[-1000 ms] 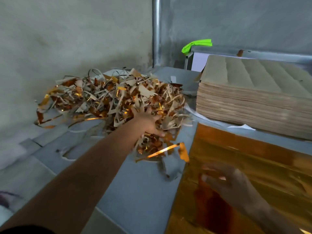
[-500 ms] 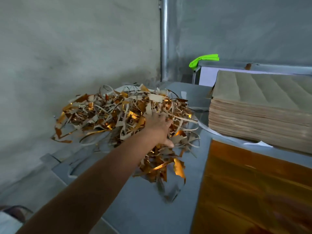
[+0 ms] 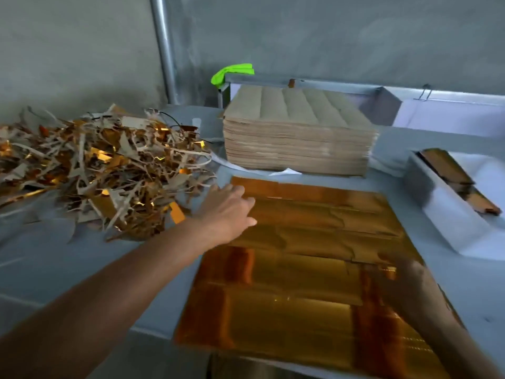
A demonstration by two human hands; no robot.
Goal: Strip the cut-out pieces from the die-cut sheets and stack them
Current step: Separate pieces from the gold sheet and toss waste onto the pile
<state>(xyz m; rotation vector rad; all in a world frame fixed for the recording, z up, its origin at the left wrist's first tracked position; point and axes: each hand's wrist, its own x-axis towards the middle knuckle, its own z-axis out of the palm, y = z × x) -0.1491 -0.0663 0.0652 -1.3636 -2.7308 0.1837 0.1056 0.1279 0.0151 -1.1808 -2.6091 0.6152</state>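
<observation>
Head view puts the gold die-cut sheets (image 3: 306, 272) before us, lying flat on the grey table (image 3: 49, 258) with their near edge toward us and their cut lines showing as faint steps across the foil. Our left hand (image 3: 228, 209) reaches over the far left corner of the top sheet, fingers straight and spread, holding nothing; whether the palm touches the foil or hovers just above it we cannot tell. Our right hand (image 3: 410, 291) lies on the right side of the sheets, but it is smeared by motion and we cannot make out how its fingers lie or whether they pinch anything. Left of the sheets, close to our left hand, sprawls the scrap heap (image 3: 101, 170) of grey and gold strips, running out of view at the left. Behind the sheets sits the tall brown stack (image 3: 297, 138) of card, face down. To the right a white tray (image 3: 453, 214) holds a few gold pieces (image 3: 451, 170), partly cut off by its wall. A green cloth (image 3: 232, 72) hangs on the metal frame beyond.
</observation>
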